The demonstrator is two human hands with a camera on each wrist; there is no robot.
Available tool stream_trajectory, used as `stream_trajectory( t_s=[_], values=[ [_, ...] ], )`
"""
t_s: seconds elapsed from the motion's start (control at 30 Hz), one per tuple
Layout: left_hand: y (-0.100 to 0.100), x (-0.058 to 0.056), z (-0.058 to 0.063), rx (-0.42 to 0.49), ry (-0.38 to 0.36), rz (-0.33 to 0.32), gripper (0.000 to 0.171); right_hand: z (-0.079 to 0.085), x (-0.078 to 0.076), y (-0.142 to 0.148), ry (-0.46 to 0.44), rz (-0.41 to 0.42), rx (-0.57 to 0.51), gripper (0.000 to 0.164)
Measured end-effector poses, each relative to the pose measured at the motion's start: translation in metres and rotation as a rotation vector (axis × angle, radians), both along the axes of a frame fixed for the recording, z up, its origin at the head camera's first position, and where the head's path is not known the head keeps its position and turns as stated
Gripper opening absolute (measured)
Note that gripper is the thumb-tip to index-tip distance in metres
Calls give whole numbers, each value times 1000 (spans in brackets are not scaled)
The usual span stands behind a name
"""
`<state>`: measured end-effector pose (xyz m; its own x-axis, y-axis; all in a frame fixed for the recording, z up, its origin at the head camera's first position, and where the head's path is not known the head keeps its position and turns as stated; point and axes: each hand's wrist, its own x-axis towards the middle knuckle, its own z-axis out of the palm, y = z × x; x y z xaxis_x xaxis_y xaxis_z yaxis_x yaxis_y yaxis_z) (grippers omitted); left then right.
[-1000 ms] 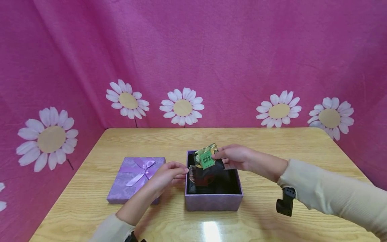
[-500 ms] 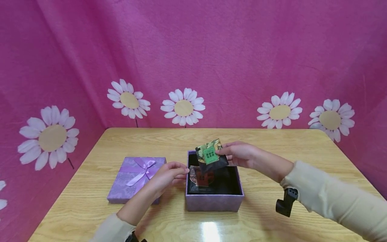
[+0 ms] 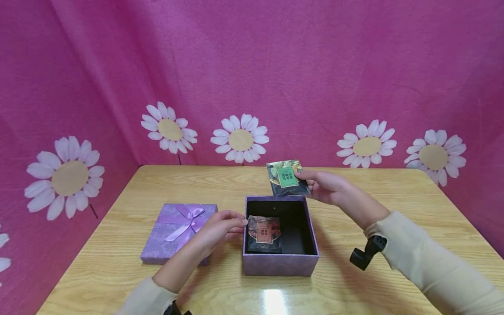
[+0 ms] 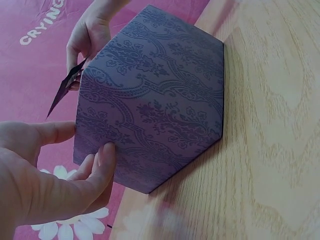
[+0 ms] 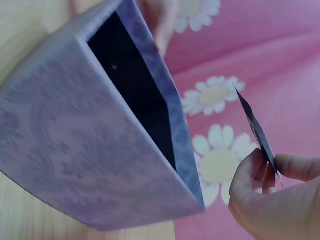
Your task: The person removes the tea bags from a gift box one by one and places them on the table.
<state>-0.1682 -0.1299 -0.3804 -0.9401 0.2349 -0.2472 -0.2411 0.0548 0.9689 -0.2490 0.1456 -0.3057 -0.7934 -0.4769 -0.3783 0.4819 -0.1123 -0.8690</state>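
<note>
Above the far rim of the purple gift box (image 3: 280,265), my right hand (image 3: 330,187) pinches a flat black tea sachet (image 3: 288,178) with a green label. The right wrist view catches this sachet (image 5: 257,131) nearly edge-on between thumb and fingers. My left hand (image 3: 224,225) holds the box's left wall at the rim. In the left wrist view, its thumb meets the top edge and its fingertips (image 4: 107,150) touch the outer side. Inside the box, toward the left, lies a second black tea sachet (image 3: 264,234) with a red label.
A purple patterned lid (image 3: 167,236) with a ribbon bow lies left of the box, partly behind my left forearm. The wooden table (image 3: 354,271) runs back to a pink curtain (image 3: 299,78) printed with daisies.
My right hand has lifted the green-labelled tea sachet up and to the right, out over the far rim, uncovering the red-labelled one. The left hand and box have barely moved.
</note>
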Motion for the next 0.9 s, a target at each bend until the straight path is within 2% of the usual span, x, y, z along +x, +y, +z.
stream_trajectory(
  t_s=[0.17,0.33,0.43,0.6,0.73,0.9],
  values=[
    [0,0,1,-10,-5,-7,31,0,-10,19,-97,-93,-68,17],
    [0,0,2,-20,-9,-10,32,-5,-21,36,-200,-193,-102,5],
    [0,0,2,-24,-9,-11,32,-12,-27,45,-251,-231,-134,6],
    [0,0,2,-22,-18,-6,32,-21,-36,57,-285,-254,-145,5],
    [0,0,2,-19,-24,1,31,-24,-42,64,-279,-248,-124,12],
    [0,0,2,-15,-26,1,31,-27,-48,68,-294,-269,-107,8]
  ],
)
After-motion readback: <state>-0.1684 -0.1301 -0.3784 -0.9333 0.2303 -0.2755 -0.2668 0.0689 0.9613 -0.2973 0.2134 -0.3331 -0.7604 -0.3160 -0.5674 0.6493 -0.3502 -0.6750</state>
